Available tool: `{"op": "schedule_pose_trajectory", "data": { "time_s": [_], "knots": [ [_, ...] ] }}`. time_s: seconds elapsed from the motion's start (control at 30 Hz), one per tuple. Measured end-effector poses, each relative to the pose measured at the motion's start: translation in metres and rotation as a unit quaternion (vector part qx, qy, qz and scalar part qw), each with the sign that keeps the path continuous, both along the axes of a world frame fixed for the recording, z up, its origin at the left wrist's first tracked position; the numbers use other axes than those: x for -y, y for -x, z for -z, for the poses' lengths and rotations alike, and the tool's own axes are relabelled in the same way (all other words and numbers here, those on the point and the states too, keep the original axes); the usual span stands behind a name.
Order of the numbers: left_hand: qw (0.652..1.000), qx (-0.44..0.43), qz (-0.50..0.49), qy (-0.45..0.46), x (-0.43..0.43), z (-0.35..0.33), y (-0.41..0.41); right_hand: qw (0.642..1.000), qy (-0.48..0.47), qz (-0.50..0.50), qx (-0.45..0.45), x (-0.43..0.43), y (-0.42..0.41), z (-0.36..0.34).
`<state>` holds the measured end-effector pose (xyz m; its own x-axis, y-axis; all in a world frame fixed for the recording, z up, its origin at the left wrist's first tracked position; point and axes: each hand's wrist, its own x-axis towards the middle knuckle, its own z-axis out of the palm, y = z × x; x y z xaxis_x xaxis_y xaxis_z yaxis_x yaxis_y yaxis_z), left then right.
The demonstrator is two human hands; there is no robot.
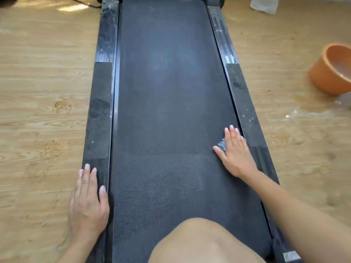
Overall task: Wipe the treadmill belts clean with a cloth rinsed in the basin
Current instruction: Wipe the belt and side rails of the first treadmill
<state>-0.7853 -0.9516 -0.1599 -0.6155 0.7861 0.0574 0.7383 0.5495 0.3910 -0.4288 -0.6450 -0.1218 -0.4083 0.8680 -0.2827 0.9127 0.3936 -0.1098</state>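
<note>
Pressure matters here: the right hand (pixel 236 155) lies flat, fingers straight, pressing the small grey-blue cloth (pixel 222 146) onto the treadmill belt (pixel 171 92) by its right edge, while the left hand (pixel 87 202) rests flat and empty on the left side rail (pixel 98 120) as a brace. Long overlapping strokes with a level palm should clean best, rinsing in the orange basin (pixel 321 76) on the floor (pixel 47 73) to the right.

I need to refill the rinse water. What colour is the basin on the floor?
Orange, terracotta-like: the basin stands right of the treadmill, seen in the head view.
</note>
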Motion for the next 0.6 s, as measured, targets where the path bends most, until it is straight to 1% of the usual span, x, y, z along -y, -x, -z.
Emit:
{"op": "schedule_pose_trajectory", "data": {
  "time_s": [0.07,0.17,0.2,0.27,0.37,0.5,0.6],
  "knots": [
    [1.000,-0.001,0.009,-0.004,0.000,0.001,0.000,1.000,0.001,0.020,0.007,0.002,-0.016,0.002],
    [1.000,0.001,0.008,-0.008,0.001,0.002,0.000,0.994,0.012,0.102,-0.025,0.017,0.018,0.005],
    [1.000,0.001,0.009,-0.009,0.001,0.002,0.000,0.994,0.009,0.105,-0.026,0.025,0.034,0.008],
    [1.000,0.002,0.010,-0.007,0.001,0.004,0.002,0.998,0.014,0.053,-0.027,0.046,0.074,0.009],
    [1.000,0.001,0.011,-0.005,0.002,0.006,0.001,0.996,0.020,-0.066,-0.055,0.078,0.150,0.010],
    [1.000,-0.010,0.010,-0.007,0.001,0.009,0.000,0.967,0.045,-0.226,-0.106,0.125,0.248,0.016],
    [1.000,-0.006,0.006,-0.007,0.003,0.013,0.003,0.947,0.031,-0.307,-0.093,0.145,0.273,0.024]
  ]
}}
